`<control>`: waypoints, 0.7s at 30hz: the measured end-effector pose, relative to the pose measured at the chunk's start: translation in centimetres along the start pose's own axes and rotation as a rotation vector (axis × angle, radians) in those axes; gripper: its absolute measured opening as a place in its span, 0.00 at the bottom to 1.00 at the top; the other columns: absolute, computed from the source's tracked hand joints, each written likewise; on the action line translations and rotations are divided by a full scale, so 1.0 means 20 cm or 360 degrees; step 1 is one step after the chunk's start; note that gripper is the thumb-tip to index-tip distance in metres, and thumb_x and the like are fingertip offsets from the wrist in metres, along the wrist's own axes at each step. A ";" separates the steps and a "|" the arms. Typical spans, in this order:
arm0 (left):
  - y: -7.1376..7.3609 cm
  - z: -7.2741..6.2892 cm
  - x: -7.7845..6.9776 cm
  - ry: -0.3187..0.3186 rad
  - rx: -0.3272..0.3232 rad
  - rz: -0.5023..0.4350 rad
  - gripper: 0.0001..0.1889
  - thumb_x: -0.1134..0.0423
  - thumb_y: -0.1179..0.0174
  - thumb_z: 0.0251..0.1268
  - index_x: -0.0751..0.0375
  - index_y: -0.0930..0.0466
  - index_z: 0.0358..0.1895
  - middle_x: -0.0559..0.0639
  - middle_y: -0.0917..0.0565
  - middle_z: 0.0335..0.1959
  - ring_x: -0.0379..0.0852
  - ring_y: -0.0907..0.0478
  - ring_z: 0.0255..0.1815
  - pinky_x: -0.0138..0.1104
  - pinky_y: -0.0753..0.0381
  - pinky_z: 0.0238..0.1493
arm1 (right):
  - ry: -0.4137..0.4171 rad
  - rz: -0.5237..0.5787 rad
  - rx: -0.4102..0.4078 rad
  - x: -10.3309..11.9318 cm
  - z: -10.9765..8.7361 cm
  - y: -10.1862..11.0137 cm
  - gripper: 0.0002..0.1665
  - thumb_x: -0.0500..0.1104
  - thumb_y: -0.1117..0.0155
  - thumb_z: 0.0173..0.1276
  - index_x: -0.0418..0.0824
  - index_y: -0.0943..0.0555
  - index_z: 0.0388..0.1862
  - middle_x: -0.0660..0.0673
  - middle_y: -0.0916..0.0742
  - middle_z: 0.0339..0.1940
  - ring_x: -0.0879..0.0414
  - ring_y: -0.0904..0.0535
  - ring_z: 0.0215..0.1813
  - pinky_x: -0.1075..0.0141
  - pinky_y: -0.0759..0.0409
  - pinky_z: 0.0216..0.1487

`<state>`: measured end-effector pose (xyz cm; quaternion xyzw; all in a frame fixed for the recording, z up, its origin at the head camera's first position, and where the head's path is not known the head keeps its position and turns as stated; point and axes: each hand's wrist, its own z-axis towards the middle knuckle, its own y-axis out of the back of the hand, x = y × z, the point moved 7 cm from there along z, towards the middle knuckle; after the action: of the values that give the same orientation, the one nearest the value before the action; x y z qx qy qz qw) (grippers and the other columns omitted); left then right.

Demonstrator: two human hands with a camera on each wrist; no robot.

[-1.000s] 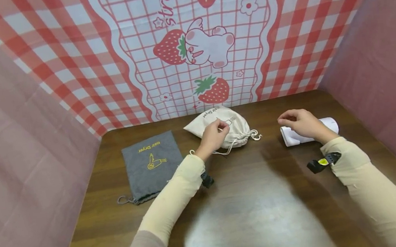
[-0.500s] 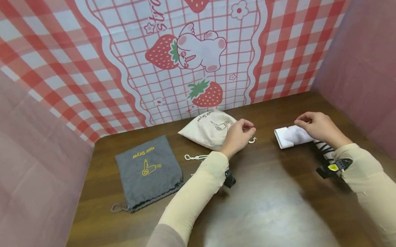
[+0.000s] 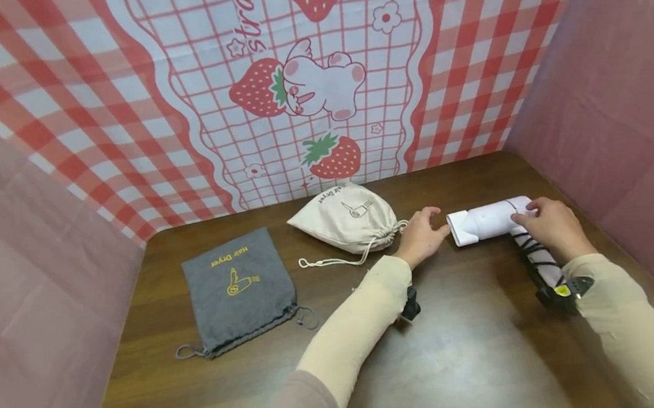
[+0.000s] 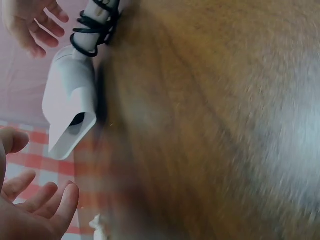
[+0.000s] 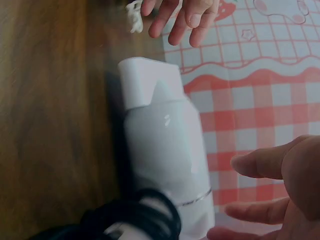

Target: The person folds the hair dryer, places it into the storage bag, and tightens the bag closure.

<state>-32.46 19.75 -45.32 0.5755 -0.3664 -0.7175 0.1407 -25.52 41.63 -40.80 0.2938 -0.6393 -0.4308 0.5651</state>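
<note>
A white hair dryer (image 3: 485,221) lies on the right side of the table, its nozzle pointing left. Black cord is wound round its handle (image 3: 540,256). My right hand (image 3: 554,227) is over the dryer's rear end, fingers spread and apart from the body in the right wrist view. Just left of the nozzle (image 4: 75,127) is my left hand (image 3: 423,237), fingers parted with nothing between them. Behind the left hand, a cream drawstring bag (image 3: 347,218) printed with a dryer looks full and rounded, its cord loop trailing left.
A flat grey drawstring bag (image 3: 241,291) with yellow "Hair Dryer" lettering lies at the left of the table (image 3: 161,384). A red-checked strawberry cloth (image 3: 316,87) hangs along the back edge. Pink cloth walls (image 3: 606,92) close in both sides.
My left hand has moved right, from over the cream bag to beside the nozzle. The right hand has shifted right along the dryer, which now shows more fully. The head view has shifted slightly.
</note>
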 end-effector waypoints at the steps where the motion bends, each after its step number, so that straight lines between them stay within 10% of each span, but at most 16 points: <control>1: -0.01 0.00 0.00 0.0014 0.0001 0.0001 0.23 0.53 0.38 0.64 0.51 0.25 0.61 0.48 0.18 0.57 0.39 0.21 0.54 0.27 0.25 0.52 | -0.0014 -0.0010 0.0005 -0.01 0.00 0.00 0.35 0.55 0.45 0.71 0.20 0.29 0.55 0.19 0.22 0.50 0.26 0.26 0.49 0.42 0.27 0.43; 10: -0.07 -0.03 0.02 0.0065 0.0047 0.0004 0.28 0.52 0.37 0.63 0.51 0.30 0.66 0.48 0.22 0.63 0.41 0.26 0.64 0.29 0.28 0.62 | -0.0036 -0.0101 0.0309 -0.12 -0.03 -0.12 0.39 0.60 0.44 0.69 0.21 0.26 0.50 0.19 0.21 0.48 0.29 0.24 0.47 0.45 0.25 0.42; 21: -0.08 -0.03 0.01 0.0091 0.0060 0.0001 0.30 0.51 0.37 0.63 0.52 0.32 0.68 0.49 0.24 0.65 0.42 0.27 0.66 0.30 0.28 0.63 | -0.0076 -0.0167 0.0347 -0.13 -0.03 -0.17 0.37 0.55 0.36 0.62 0.24 0.29 0.54 0.18 0.24 0.51 0.28 0.25 0.47 0.43 0.27 0.40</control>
<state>-31.70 20.49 -46.56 0.5982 -0.3758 -0.6936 0.1407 -24.74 42.17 -45.07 0.3762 -0.6794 -0.3945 0.4912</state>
